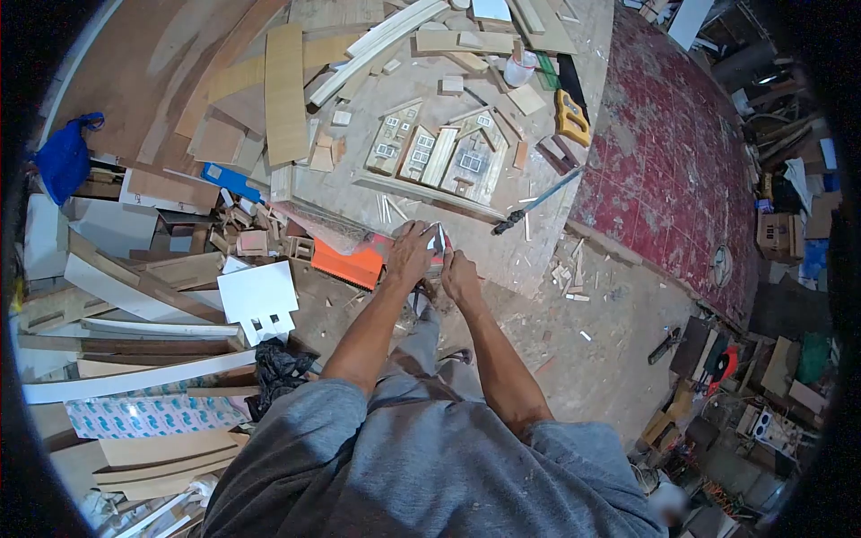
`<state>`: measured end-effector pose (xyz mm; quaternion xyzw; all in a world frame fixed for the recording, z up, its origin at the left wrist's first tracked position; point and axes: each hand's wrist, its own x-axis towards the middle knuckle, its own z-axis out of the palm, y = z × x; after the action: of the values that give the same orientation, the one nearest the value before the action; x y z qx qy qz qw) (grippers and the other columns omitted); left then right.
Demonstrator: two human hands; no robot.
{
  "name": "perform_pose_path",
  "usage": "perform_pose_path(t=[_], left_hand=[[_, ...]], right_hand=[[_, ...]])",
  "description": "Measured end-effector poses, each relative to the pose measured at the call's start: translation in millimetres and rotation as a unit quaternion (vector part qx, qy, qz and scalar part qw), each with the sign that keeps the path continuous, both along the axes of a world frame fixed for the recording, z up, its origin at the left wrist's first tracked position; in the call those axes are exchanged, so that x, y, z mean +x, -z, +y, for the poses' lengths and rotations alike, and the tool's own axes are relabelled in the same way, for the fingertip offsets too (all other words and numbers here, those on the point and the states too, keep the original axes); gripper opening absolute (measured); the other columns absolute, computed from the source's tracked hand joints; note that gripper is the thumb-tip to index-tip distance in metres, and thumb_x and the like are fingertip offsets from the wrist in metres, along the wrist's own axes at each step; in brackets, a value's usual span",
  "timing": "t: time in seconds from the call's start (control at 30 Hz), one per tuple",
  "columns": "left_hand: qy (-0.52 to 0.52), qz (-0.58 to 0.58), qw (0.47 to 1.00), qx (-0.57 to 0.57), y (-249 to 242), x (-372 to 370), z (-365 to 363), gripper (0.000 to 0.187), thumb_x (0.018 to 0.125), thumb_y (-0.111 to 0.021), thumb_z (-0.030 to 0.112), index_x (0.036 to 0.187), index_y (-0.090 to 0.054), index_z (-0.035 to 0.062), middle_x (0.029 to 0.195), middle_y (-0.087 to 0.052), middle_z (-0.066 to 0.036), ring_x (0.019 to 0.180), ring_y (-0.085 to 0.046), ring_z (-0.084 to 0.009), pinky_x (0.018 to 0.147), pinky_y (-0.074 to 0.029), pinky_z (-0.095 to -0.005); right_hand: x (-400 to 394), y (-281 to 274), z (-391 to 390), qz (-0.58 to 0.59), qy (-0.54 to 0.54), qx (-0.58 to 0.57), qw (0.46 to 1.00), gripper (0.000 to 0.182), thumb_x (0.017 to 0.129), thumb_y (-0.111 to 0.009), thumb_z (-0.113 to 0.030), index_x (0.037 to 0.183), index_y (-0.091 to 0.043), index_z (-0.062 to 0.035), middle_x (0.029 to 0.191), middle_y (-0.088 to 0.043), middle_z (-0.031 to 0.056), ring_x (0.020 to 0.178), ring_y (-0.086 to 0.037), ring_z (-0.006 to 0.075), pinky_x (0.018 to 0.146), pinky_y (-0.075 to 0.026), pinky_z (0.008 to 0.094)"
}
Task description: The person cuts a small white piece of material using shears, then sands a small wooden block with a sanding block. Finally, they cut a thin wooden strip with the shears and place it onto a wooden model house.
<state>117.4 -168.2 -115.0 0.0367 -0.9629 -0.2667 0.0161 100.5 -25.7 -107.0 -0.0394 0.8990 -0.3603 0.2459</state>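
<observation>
My left hand (411, 255) and my right hand (461, 272) meet at the near edge of a wooden worktop (538, 242). Between them they pinch a small thin whitish piece (439, 239); what it is stays too small to tell. Just beyond the hands on the worktop lie small wooden house fronts with windows (448, 152). An orange tool (350, 264) sits right beside my left hand, under the table edge.
A saw with a dark handle (534, 204) lies right of the hands. A yellow tool (572, 118) rests further back. Boards and offcuts pile up at left, with a white notched panel (260, 300) and a blue bag (65, 160). A red patterned floor (682, 152) stretches right.
</observation>
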Motion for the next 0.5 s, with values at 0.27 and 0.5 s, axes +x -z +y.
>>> perform_pose_path(t=[0.27, 0.5], left_hand=[[0.004, -0.012, 1.000, -0.015, -6.9, -3.3, -0.7, 0.042, 0.078, -0.073, 0.017, 0.118, -0.065, 0.0070, 0.114, -0.059, -0.012, 0.116, -0.053, -0.0315, 0.097, -0.047, -0.0439], [-0.017, -0.001, 1.000, 0.015, -3.8, -2.0, 3.0, 0.043, 0.077, -0.069, 0.008, 0.120, -0.065, 0.0034, 0.114, -0.060, -0.011, 0.114, -0.054, -0.0319, 0.094, -0.048, -0.0443]], right_hand=[[0.6, 8.8, -8.0, 0.012, -0.001, 0.022, 1.000, 0.050, 0.105, -0.036, -0.035, 0.096, -0.057, 0.0094, 0.085, -0.064, 0.0377, 0.087, -0.063, 0.0543, 0.077, -0.049, 0.0586], [-5.3, -5.2, -12.2, -0.022, -0.003, 0.047, 0.999, 0.051, 0.104, -0.034, -0.037, 0.102, -0.056, 0.0089, 0.090, -0.065, 0.0363, 0.088, -0.065, 0.0514, 0.078, -0.051, 0.0565]])
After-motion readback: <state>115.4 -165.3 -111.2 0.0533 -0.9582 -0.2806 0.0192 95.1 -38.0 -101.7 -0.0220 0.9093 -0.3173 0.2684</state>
